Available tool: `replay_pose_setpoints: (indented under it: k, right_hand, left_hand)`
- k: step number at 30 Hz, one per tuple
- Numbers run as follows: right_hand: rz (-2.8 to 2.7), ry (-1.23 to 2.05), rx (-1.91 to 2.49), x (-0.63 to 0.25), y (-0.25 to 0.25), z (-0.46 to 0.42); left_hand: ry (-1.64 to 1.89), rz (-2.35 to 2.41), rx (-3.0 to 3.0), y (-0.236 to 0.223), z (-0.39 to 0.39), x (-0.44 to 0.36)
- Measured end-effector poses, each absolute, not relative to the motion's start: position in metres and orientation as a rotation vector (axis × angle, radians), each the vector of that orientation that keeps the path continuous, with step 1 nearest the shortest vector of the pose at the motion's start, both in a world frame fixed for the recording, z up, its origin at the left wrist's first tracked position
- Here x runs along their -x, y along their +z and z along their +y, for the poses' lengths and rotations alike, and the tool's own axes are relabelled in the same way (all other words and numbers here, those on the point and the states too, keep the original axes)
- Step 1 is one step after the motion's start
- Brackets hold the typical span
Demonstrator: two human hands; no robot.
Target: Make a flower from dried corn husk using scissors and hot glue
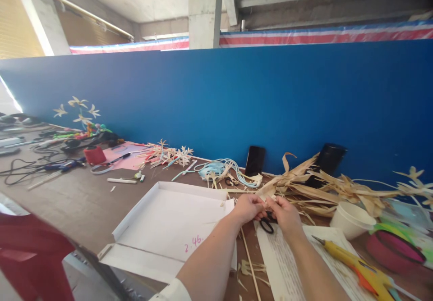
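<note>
My left hand (249,208) and my right hand (286,216) meet over the table, fingers pinched together around a small pale piece (266,202). It looks like dried husk, but the fingers cover most of it. Just below the fingertips lie scissors (267,226) with black handles, their blades hidden. Behind my hands spreads a heap of dried corn husks (297,181). Beneath my right forearm is a printed sheet of paper (275,251).
An open white box (158,229) lies left of my arms. On the right are a yellow glue gun (355,262), a white cup (352,220) and a pink bowl (394,251). A phone (255,160) leans on the blue partition (209,98). Husk flowers (182,156) lie farther left.
</note>
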State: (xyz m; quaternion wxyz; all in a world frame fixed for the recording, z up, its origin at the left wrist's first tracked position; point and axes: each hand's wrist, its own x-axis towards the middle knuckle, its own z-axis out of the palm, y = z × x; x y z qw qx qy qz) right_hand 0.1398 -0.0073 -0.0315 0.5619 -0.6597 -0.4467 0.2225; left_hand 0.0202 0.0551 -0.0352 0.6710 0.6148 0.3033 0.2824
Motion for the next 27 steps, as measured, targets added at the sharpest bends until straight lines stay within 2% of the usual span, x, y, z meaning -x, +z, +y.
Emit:
replay_pose_setpoints:
  k: [5, 10, 14, 19, 27]
  right_hand:
    - [-1.091, 0.407, 1.713, -0.14, -0.019, -0.005]
    - [-1.305, 0.293, 1.929, -0.145, -0.006, -0.002]
    - [-1.422, 0.254, 2.154, -0.142, -0.003, -0.016]
    - [-1.569, 0.168, 2.255, -0.13, -0.007, -0.029]
    - [-1.7, 0.146, 2.149, -0.13, -0.009, -0.023]
  left_hand:
    - [0.87, 0.787, -1.532, -0.028, 0.062, -0.017]
    - [1.072, 0.968, -1.584, 0.003, 0.065, -0.01]
    - [1.118, 0.992, -1.376, 0.017, 0.057, -0.003]
    - [1.102, 0.938, -1.19, 0.001, 0.046, 0.005]
    - [1.101, 0.861, -0.988, -0.014, 0.053, 0.009]
